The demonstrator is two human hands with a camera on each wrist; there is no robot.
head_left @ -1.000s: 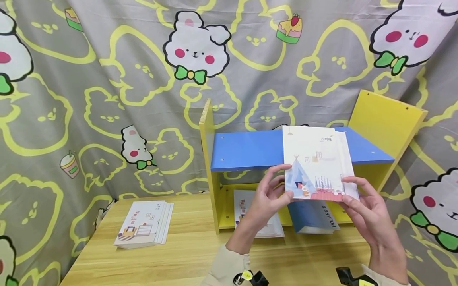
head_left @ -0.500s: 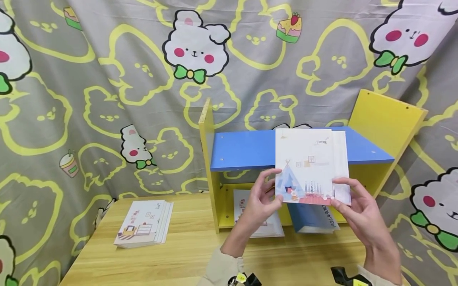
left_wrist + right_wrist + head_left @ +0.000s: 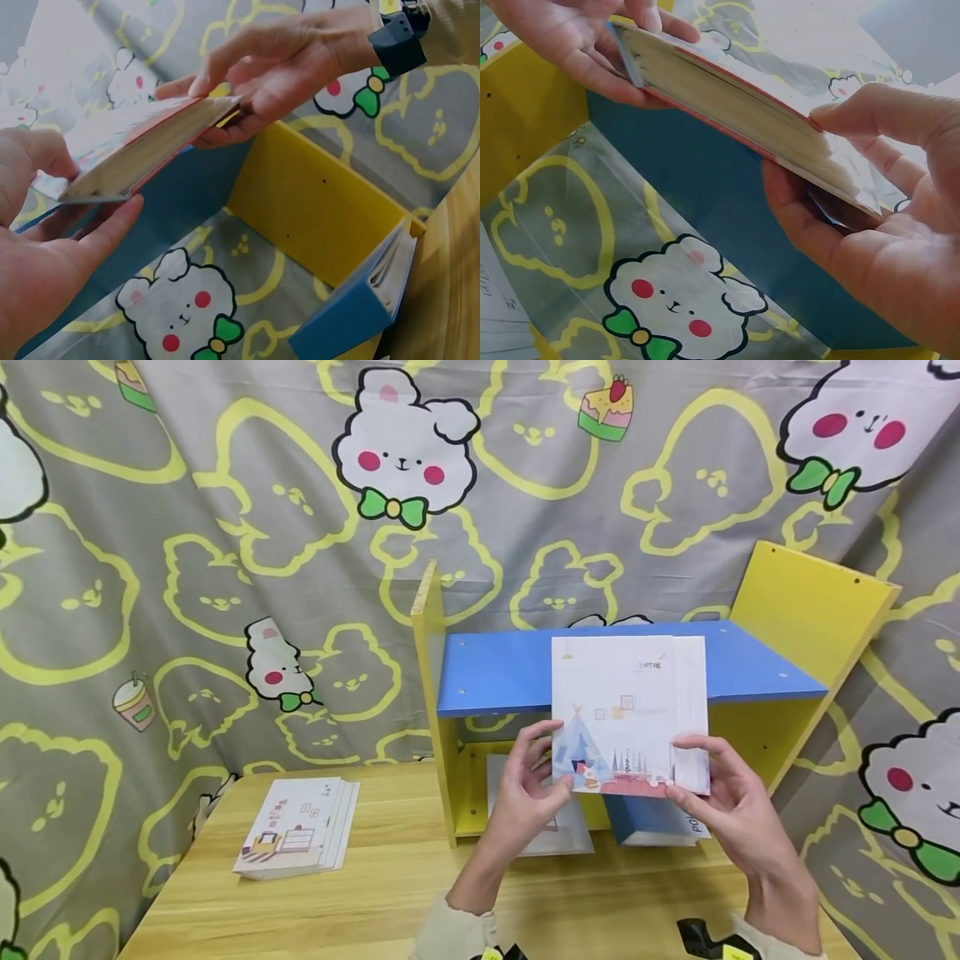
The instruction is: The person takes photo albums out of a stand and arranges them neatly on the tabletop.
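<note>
A white-covered book (image 3: pixel 615 685), printed with a blue tent and a pink rug, is raised in front of the blue shelf board. My left hand (image 3: pixel 525 793) pinches its lower left side, thumb on the front cover. On the lower right, my right hand (image 3: pixel 727 797) pinches it the same way, over a whitish strip along that side. The left wrist view shows the page edges of the book (image 3: pixel 142 154) between both hands. In the right wrist view, thumb and fingers of my right hand (image 3: pixel 900 217) clasp opposite covers.
Yellow side panels (image 3: pixel 813 614) flank the blue shelf board (image 3: pixel 491 672). Below, partly hidden by my hands, lie a white illustrated book (image 3: pixel 566 835) and a blue book (image 3: pixel 652 821). A stack of white books (image 3: pixel 296 827) lies left on the wooden table (image 3: pixel 375 893). A patterned curtain (image 3: pixel 480 560) hangs behind.
Both hands have carried the book left and slightly down, and its cover has turned more squarely toward me. The view has shifted slightly. The shelf books and the stack stay in place.
</note>
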